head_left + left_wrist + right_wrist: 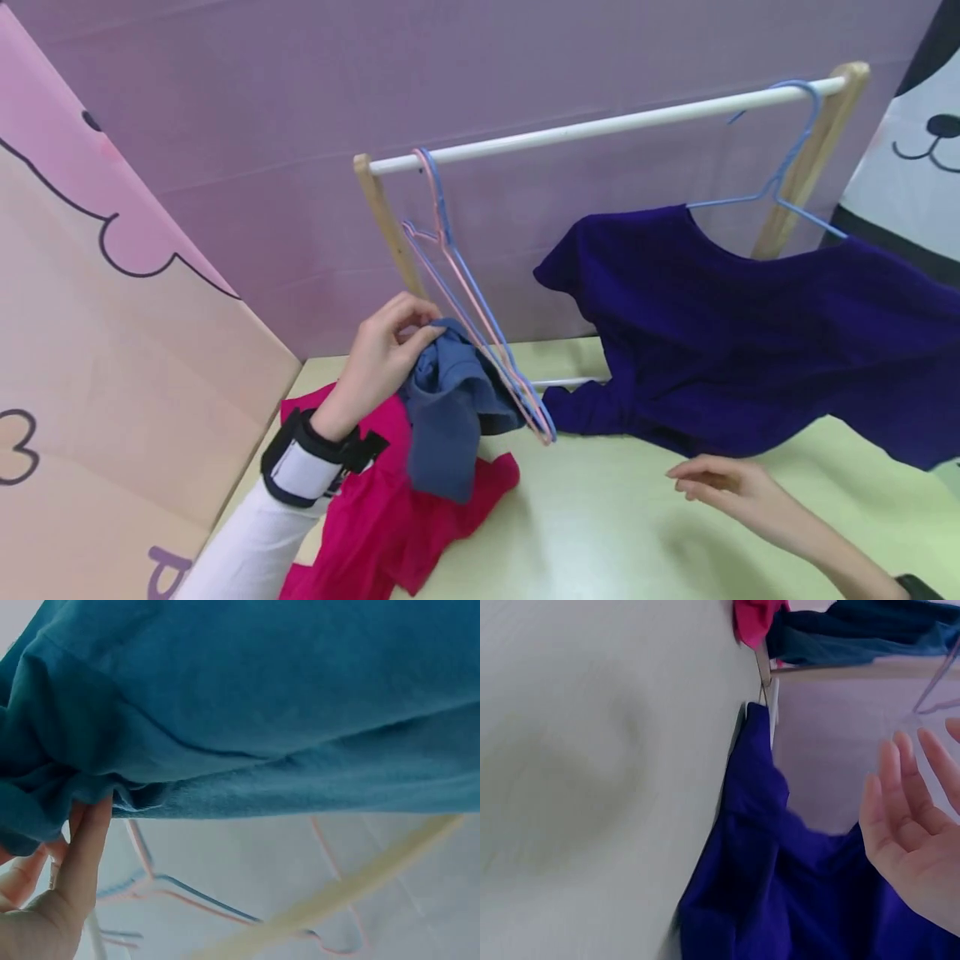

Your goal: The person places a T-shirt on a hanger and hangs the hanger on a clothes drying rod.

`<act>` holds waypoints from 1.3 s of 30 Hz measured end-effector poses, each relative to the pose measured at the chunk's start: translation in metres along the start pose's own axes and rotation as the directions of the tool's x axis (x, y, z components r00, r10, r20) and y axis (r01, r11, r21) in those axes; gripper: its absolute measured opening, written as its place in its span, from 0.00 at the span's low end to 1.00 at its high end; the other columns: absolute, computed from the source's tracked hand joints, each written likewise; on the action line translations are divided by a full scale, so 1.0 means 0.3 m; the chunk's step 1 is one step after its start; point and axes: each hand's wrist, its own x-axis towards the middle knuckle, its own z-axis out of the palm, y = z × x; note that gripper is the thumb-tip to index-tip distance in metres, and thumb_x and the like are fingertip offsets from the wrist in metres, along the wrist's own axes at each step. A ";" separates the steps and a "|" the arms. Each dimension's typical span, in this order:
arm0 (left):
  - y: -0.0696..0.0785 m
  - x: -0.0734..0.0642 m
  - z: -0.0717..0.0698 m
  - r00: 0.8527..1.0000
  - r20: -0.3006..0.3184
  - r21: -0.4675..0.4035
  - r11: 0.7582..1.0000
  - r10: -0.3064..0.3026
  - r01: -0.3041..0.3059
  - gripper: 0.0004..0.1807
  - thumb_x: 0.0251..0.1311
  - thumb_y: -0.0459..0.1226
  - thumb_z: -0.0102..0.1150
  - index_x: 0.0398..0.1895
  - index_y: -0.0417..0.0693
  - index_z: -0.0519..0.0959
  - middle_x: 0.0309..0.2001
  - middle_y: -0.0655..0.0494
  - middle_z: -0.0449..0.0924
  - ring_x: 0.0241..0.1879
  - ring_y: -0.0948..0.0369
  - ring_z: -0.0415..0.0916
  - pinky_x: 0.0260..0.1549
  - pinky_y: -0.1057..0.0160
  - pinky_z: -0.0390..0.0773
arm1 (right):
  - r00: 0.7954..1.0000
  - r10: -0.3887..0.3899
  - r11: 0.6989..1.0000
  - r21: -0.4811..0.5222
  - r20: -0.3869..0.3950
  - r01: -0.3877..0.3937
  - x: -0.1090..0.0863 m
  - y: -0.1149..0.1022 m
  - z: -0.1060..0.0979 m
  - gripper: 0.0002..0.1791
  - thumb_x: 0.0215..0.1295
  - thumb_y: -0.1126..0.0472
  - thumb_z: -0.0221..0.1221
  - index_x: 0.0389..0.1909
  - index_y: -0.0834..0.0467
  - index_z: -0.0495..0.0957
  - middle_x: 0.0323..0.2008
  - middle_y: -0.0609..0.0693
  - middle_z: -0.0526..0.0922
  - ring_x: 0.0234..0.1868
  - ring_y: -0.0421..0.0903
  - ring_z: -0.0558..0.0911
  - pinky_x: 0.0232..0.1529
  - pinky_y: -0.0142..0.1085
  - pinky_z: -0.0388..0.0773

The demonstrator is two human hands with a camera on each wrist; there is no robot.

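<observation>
My left hand (390, 342) pinches the upper edge of a bunched blue-grey garment (446, 417) between thumb and fingers. In the left wrist view the cloth (262, 690) spreads above the left hand (60, 885), its folds gathered at the fingertips. Pink and blue hangers (487, 325) hang from the rod right beside this garment, overlapping it in the head view. My right hand (738, 496) holds nothing, its fingers relaxed, in front of a dark purple-blue shirt (697, 350). That shirt is on a blue hanger (783, 179) at the right end of the rod.
A white rod (600, 127) runs between two wooden posts (810, 162) of the rack. A crumpled pink-red garment (375, 517) lies on the pale green table (570, 533) below the left hand. Patterned fabric walls (150, 375) stand close at the left and back.
</observation>
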 end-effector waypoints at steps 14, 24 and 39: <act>0.091 0.020 0.099 0.967 0.220 -0.201 0.976 0.125 -0.080 0.04 0.56 0.25 0.55 0.34 0.36 0.77 0.33 0.47 0.74 0.35 0.58 0.73 0.35 0.68 0.78 | 0.997 -0.016 0.995 -0.097 0.078 0.024 0.225 -0.090 0.185 0.30 0.55 0.61 0.63 0.58 0.66 0.66 0.49 0.59 0.76 0.41 0.36 0.77 0.38 0.33 0.75; 0.026 -0.073 0.126 0.911 0.403 -0.191 0.981 0.089 -0.011 0.03 0.56 0.27 0.57 0.34 0.39 0.76 0.35 0.49 0.75 0.37 0.59 0.74 0.36 0.68 0.78 | 0.999 0.020 0.998 -0.053 -0.027 -0.021 0.271 -0.076 0.212 0.07 0.64 0.68 0.52 0.39 0.63 0.76 0.36 0.47 0.79 0.38 0.31 0.74 0.37 0.30 0.74; -0.075 -0.146 0.177 0.927 0.374 -0.106 0.993 -0.016 0.060 0.04 0.58 0.30 0.56 0.36 0.40 0.76 0.32 0.50 0.79 0.29 0.64 0.75 0.34 0.68 0.77 | 0.915 -0.041 0.997 -0.073 -0.401 0.013 0.235 -0.232 -0.048 0.15 0.63 0.75 0.49 0.36 0.51 0.76 0.25 0.34 0.78 0.24 0.31 0.74 0.28 0.23 0.68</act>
